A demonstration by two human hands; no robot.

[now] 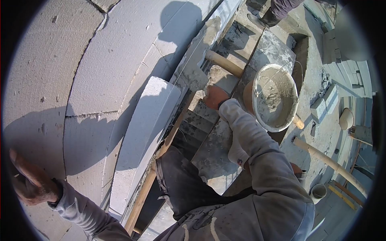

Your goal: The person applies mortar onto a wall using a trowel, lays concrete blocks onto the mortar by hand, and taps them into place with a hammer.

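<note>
My right hand (215,97) is closed at the handle end of a mortar-covered trowel (194,76); the handle is hidden in the fist. The trowel's blade is over the top edge of the block wall, beside the end of a white block (150,108). Grey mortar (209,30) lies along the wall top beyond it. At the far left my left hand (34,180) is open, fingers apart, in front of the wall face (90,140); whether it touches the wall I cannot tell. A taut string runs along the wall's edge.
A bucket (259,96) partly filled with wet mortar stands on the plank (217,160) right of my forearm. Wooden poles (329,164) stick out around the scaffold. Loose blocks (325,104) and a small pot (319,192) are farther right. Another person's leg (277,12) shows at the top.
</note>
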